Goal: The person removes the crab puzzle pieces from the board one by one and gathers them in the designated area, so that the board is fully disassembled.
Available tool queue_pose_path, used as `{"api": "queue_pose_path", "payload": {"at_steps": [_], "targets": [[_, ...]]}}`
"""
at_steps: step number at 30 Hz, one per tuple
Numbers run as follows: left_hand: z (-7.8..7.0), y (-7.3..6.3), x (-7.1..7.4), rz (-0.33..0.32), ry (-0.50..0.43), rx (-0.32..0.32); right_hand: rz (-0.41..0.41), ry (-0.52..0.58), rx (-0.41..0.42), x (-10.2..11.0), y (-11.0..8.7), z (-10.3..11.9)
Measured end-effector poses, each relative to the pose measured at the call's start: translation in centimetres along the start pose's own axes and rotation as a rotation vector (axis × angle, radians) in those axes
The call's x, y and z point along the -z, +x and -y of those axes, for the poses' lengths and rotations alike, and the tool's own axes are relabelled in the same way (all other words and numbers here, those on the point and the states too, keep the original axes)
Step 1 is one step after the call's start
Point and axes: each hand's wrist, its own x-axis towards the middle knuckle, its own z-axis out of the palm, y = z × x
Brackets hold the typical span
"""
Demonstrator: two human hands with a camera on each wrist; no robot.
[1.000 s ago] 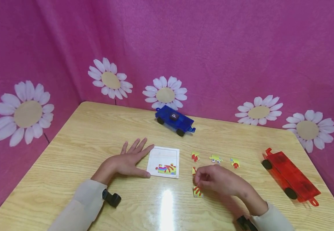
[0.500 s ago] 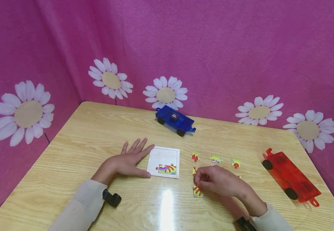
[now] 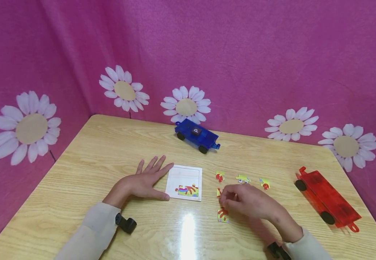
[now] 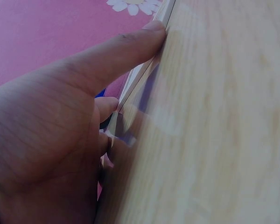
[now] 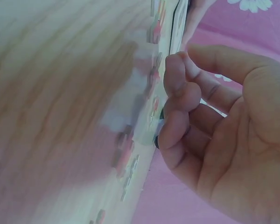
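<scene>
A white square puzzle tray [image 3: 183, 176] lies on the table in the head view, with joined puzzle pieces [image 3: 188, 190] in its lower right corner. My left hand [image 3: 145, 182] is spread at the tray's left side, thumb and index finger touching its edge. Right of the tray, my right hand [image 3: 248, 200] hovers over loose pieces, its fingers loosely curled. The right wrist view shows nothing held between thumb and fingers. Near its fingertips lie a red-and-yellow piece [image 3: 222, 215] and a partly covered piece [image 3: 218, 193]. The hand may hide others.
Behind the right hand lie a yellow-and-red piece [image 3: 219, 176], a piece with eyes [image 3: 243, 178] and another red-marked piece [image 3: 264, 183]. A blue wheeled toy car base [image 3: 196, 134] stands at the back; a red one [image 3: 327, 198] is at the right. A pink flowered cloth [image 3: 240, 65] hangs behind.
The right hand has stayed over the same pieces, shifting only slightly, with its thumb and index finger a little farther apart. The left hand and tray have not moved.
</scene>
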Motion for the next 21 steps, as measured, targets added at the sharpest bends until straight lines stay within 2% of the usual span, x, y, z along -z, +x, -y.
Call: {"api": "queue_pose_path", "payload": {"at_steps": [6, 10, 17, 21], "targets": [[0.0, 0.0, 0.0, -0.001, 0.003, 0.001, -0.029, -0.032, 0.021, 0.4, 0.5, 0.6], [0.0, 0.0, 0.1, 0.004, 0.009, 0.003, -0.013, -0.023, 0.008, 0.3, 1.4, 1.5], [-0.1, 0.0, 0.0, 0.009, 0.004, 0.013, -0.008, -0.079, 0.077, -0.5, 3.7, 3.1], [-0.1, 0.1, 0.0, 0.006, 0.010, 0.013, -0.013, -0.067, 0.107, -1.0, 5.3, 3.9]]}}
